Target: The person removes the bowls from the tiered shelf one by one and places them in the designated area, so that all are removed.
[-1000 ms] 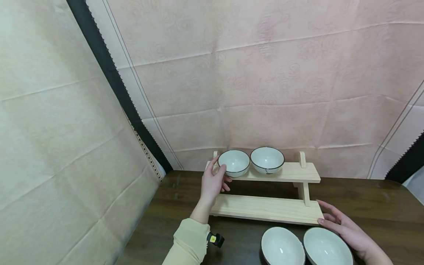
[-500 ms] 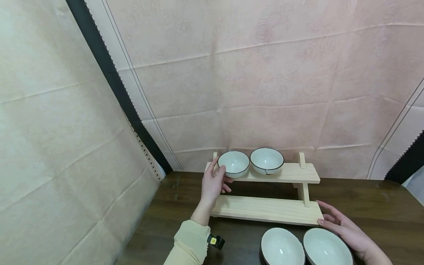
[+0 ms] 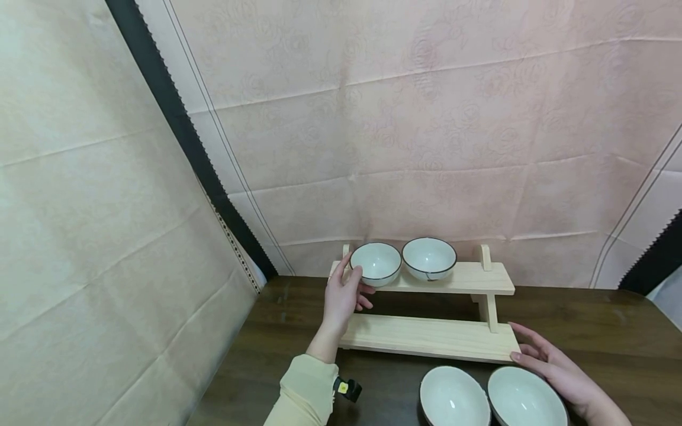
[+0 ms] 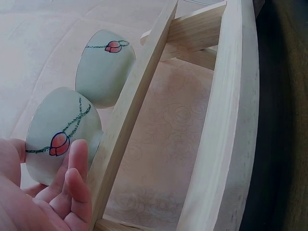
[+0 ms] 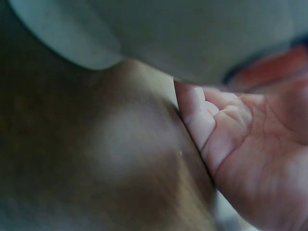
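Observation:
On the upper tier of a pale wooden two-tier shelf (image 3: pixel 426 337) stand two white bowls with dark rims. My left hand (image 3: pixel 343 296) holds the left bowl (image 3: pixel 376 260) by its side, thumb in front and index finger farther back. A red flower with a green vine shows on that bowl (image 4: pixel 45 120) in the left wrist view. Beside it stands the right bowl (image 3: pixel 429 255). At the shelf's lower right corner, my right hand (image 3: pixel 556 368) grips the end of the lower board, thumb at the front. The right wrist view is blurred, with a bowl partly covering this hand.
Two larger white bowls, a left one (image 3: pixel 454 395) and a right one (image 3: pixel 527 396), stand on the dark wooden table (image 3: pixel 256 349) before the shelf. The right one is close beside my right hand. A pale cloth wall (image 3: pixel 426 148) rises behind the table.

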`<control>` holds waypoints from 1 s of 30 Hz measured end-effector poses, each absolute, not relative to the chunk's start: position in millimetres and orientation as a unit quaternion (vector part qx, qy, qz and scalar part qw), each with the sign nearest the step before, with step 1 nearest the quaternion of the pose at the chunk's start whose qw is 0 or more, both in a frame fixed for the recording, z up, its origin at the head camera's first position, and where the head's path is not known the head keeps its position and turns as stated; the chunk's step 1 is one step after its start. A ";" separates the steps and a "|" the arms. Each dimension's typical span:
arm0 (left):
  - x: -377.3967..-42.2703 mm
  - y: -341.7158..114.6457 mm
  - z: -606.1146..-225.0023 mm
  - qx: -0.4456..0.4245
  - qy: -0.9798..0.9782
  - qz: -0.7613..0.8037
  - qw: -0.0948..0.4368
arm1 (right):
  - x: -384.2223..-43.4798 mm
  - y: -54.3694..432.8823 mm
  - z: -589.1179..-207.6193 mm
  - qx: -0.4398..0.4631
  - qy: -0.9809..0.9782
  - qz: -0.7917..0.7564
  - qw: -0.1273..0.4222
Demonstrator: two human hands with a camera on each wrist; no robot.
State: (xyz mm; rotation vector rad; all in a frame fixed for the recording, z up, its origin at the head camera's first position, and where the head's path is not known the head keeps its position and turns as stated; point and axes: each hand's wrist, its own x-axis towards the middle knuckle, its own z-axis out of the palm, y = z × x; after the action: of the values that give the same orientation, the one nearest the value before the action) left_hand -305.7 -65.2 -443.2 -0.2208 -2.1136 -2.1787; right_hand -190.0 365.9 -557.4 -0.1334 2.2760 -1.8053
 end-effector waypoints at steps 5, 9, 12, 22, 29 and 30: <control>-305.7 -65.3 -443.9 -0.072 -0.688 -0.720 0.046 | -190.2 365.5 -557.0 -0.044 0.781 -0.613 0.113; -306.5 -65.9 -445.2 -0.075 -0.685 -0.724 0.044 | -190.1 365.5 -558.0 -0.043 0.780 -0.614 0.113; -307.1 -66.3 -445.7 -0.077 -0.683 -0.725 0.043 | -190.1 365.8 -558.9 -0.043 0.778 -0.616 0.113; -304.5 -68.4 -446.9 -0.080 -0.681 -0.727 0.039 | -189.5 366.4 -558.8 -0.051 0.774 -0.620 0.117; -301.6 -69.0 -448.2 -0.080 -0.678 -0.729 0.045 | -190.0 366.2 -557.0 -0.043 0.774 -0.620 0.123; -300.9 -69.0 -447.8 -0.079 -0.678 -0.729 0.046 | -190.1 366.0 -556.8 -0.044 0.773 -0.621 0.123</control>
State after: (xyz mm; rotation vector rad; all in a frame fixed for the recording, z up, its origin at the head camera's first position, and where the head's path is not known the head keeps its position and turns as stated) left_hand -300.9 -69.0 -447.8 -0.2425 -2.0699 -2.2273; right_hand -190.1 366.0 -556.8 -0.1269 2.2552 -1.8102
